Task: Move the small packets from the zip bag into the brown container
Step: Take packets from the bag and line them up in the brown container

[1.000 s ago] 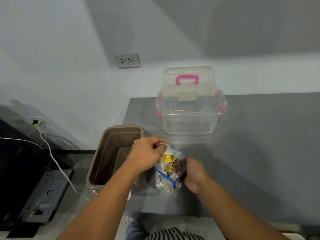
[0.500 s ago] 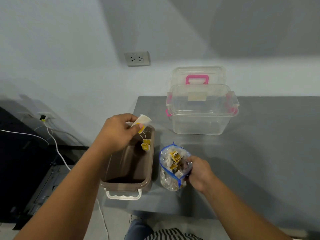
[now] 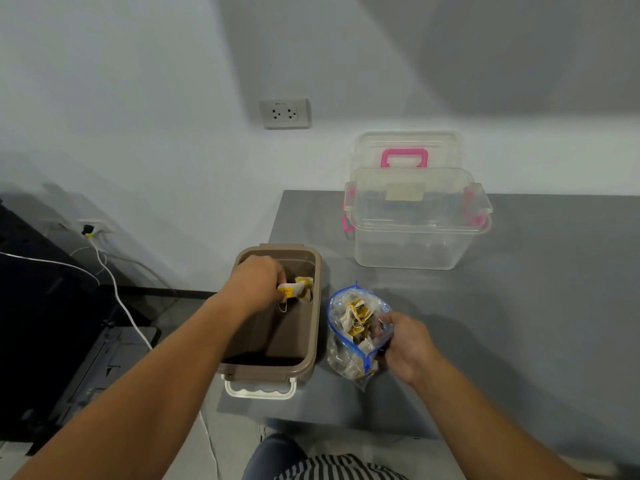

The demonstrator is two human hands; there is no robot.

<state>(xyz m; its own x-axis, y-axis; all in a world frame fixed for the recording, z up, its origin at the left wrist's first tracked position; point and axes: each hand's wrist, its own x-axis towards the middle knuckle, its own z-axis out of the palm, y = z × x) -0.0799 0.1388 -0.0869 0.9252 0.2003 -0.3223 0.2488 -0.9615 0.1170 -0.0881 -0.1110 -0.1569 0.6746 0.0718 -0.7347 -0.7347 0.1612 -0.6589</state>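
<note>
- Right half of frame: grey matt table top (image 3: 536, 323), carrying everything below.
- Upper right of centre: clear plastic box with pink latches (image 3: 415, 233), lid propped behind, well apart from both hands, not in play.
- Lower centre: brown rectangular plastic container (image 3: 318, 306), open, long axis running from bottom of frame towards top; floor dark, nothing plainly lying there.
- Just right of it, contact unclear: clear zip bag with blue seal strip (image 3: 346, 358), mouth open and facing up, packed with more packets.
- Lower right of centre: right hand (image 3: 408, 344) gripping bag's right side, fingers curled round the plastic, keeping it upright.
- Centre-left: left hand (image 3: 254, 282) down at container's far end, pinching a couple of small white-and-yellow paper packets (image 3: 294, 289), string loop dangling below.
- Judged: release straight down, then short reach rightwards to bag mouth; left hand nearer and about to be free.
</note>
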